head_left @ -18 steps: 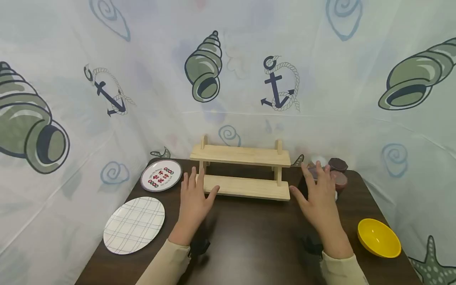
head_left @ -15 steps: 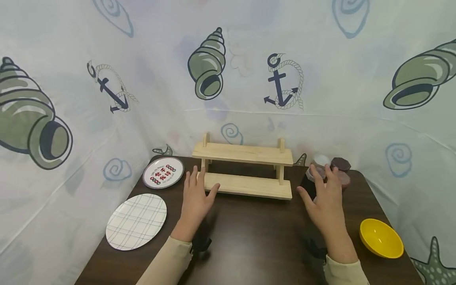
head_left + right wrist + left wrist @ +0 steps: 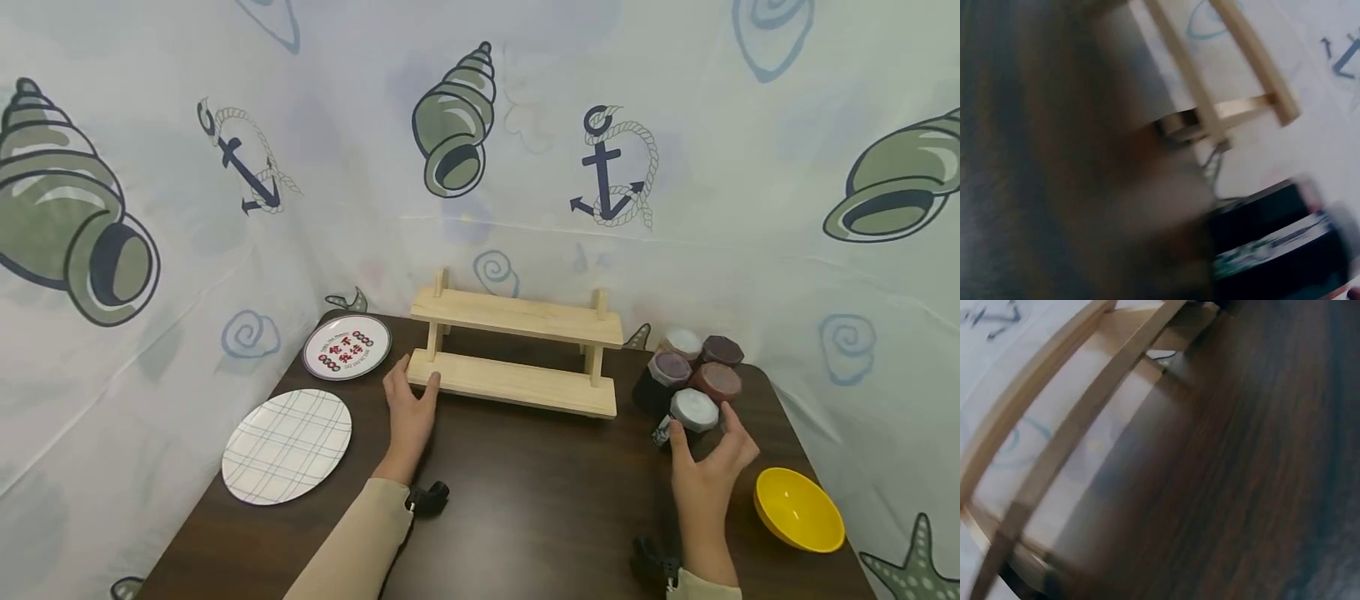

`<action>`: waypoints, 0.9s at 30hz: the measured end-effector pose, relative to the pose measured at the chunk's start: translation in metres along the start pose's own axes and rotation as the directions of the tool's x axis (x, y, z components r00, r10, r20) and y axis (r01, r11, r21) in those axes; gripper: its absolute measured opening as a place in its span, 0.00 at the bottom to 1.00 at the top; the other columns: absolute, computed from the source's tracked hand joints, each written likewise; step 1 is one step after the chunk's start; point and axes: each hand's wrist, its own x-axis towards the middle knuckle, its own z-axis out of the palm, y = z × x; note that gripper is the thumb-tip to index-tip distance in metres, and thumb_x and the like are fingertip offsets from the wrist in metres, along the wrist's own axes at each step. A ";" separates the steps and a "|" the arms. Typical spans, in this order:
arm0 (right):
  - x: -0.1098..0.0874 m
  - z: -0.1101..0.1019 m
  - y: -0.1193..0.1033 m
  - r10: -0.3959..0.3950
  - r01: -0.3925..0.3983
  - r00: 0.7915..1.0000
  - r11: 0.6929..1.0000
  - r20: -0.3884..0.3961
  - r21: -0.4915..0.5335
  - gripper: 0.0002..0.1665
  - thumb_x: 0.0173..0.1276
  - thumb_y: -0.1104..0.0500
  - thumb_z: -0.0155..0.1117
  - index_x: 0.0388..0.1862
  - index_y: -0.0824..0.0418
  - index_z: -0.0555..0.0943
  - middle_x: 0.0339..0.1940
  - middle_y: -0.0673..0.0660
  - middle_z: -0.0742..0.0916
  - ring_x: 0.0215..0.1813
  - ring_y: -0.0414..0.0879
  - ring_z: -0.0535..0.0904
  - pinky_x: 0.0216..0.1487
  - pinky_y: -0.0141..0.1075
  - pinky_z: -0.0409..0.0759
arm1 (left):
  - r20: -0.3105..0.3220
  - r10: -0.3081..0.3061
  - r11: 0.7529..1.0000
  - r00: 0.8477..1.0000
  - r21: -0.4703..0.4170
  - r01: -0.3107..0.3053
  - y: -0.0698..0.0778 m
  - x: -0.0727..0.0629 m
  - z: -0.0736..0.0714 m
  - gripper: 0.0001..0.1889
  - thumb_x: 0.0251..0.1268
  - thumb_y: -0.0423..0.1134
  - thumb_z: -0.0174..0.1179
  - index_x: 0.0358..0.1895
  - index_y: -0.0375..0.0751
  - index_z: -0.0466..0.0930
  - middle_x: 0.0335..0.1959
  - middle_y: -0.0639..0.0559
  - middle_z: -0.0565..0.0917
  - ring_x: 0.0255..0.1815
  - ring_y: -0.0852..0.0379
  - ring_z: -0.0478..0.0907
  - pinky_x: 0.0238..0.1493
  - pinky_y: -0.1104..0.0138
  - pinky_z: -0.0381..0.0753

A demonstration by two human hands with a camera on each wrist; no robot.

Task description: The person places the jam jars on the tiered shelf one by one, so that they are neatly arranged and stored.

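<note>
My left hand (image 3: 408,417) is at the left end of a two-tier wooden shelf (image 3: 517,383); its fingers and thumb are spread around the lower board's end, and contact cannot be made out. My right hand (image 3: 708,475) reaches to a dark jar with a white lid (image 3: 694,410), thumb and fingers apart at its near side. Several more lidded jars stand close behind, among them one with a purplish lid (image 3: 670,368) and one with a reddish lid (image 3: 718,382). In the right wrist view, a dark jar with a label band (image 3: 1272,250) appears large and blurred.
On the left of the dark table (image 3: 525,500) lie a checked oval plate (image 3: 287,446) and a round plate with red writing (image 3: 347,347). A yellow bowl (image 3: 798,508) stands at the right edge. A patterned cloth (image 3: 360,167) hangs behind.
My right hand has drawn back from above the jars and lowered toward the white-lidded one, now uncovered. My left hand has moved slightly to the shelf's left end. The head view has shifted.
</note>
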 end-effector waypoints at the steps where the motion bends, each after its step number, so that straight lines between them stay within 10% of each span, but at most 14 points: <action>1: -0.002 0.002 0.006 0.011 -0.011 1.000 1.000 -0.018 0.016 0.51 0.75 0.54 0.77 0.87 0.37 0.59 0.80 0.57 0.62 0.79 0.53 0.63 0.79 0.40 0.66 | 0.020 -0.016 0.998 1.000 -0.068 0.018 -0.004 0.003 0.000 0.41 0.81 0.54 0.64 0.87 0.43 0.57 0.85 0.36 0.57 0.87 0.37 0.57 0.83 0.40 0.61; 8: -0.010 0.005 0.024 0.017 -0.008 0.999 0.982 -0.045 0.189 0.47 0.76 0.65 0.73 0.86 0.51 0.63 0.75 0.54 0.67 0.73 0.49 0.70 0.61 0.32 0.72 | 0.170 -0.110 0.893 0.979 -0.416 0.173 -0.015 0.013 -0.006 0.40 0.85 0.41 0.61 0.89 0.41 0.49 0.87 0.37 0.60 0.86 0.44 0.61 0.86 0.48 0.60; 18: 0.016 -0.003 0.047 0.134 -0.172 0.983 0.917 0.128 0.359 0.48 0.80 0.67 0.67 0.90 0.42 0.58 0.79 0.48 0.66 0.75 0.40 0.65 0.63 0.28 0.67 | 0.171 -0.082 0.928 0.982 -0.347 0.138 -0.011 0.014 -0.004 0.45 0.80 0.32 0.66 0.90 0.38 0.48 0.90 0.37 0.56 0.89 0.45 0.58 0.84 0.50 0.63; 27: 0.019 -0.002 0.056 0.119 -0.153 0.978 0.968 0.172 0.199 0.58 0.74 0.69 0.73 0.91 0.36 0.56 0.77 0.43 0.65 0.76 0.37 0.66 0.61 0.29 0.68 | 0.164 -0.101 0.918 0.981 -0.365 0.155 -0.012 0.012 -0.001 0.46 0.78 0.30 0.67 0.89 0.36 0.48 0.88 0.33 0.59 0.87 0.42 0.62 0.76 0.68 0.73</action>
